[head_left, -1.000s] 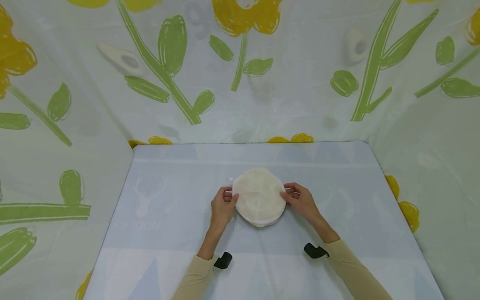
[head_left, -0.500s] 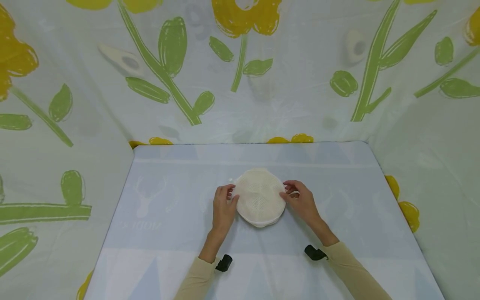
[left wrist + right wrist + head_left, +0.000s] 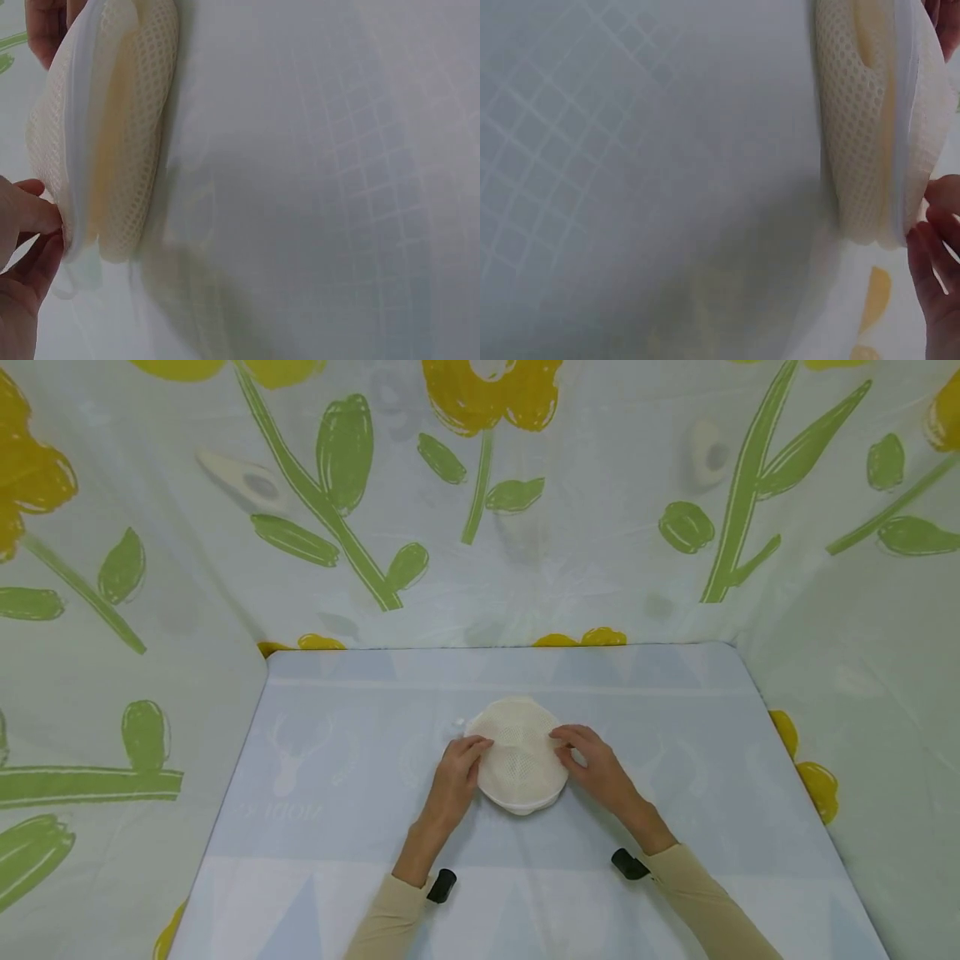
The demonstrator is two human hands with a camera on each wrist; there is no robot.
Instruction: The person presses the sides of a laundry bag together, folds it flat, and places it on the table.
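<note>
Pouch (image 3: 519,753): one round cream mesh zip pouch, centre of frame on pale blue cloth (image 3: 337,793). L hand (image 3: 459,767) pinches its left edge, R hand (image 3: 592,762) pinches the right edge, fingers curled over the top. Best to keep both grips level w/ even pressure so the mesh doesn't buckle. Count: 1 pouch, 2 hands, 2 black wrist cams (image 3: 441,886).

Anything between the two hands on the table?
Head view: only the round cream mesh pouch lies between the left hand and right hand; both touch its edges.
</note>
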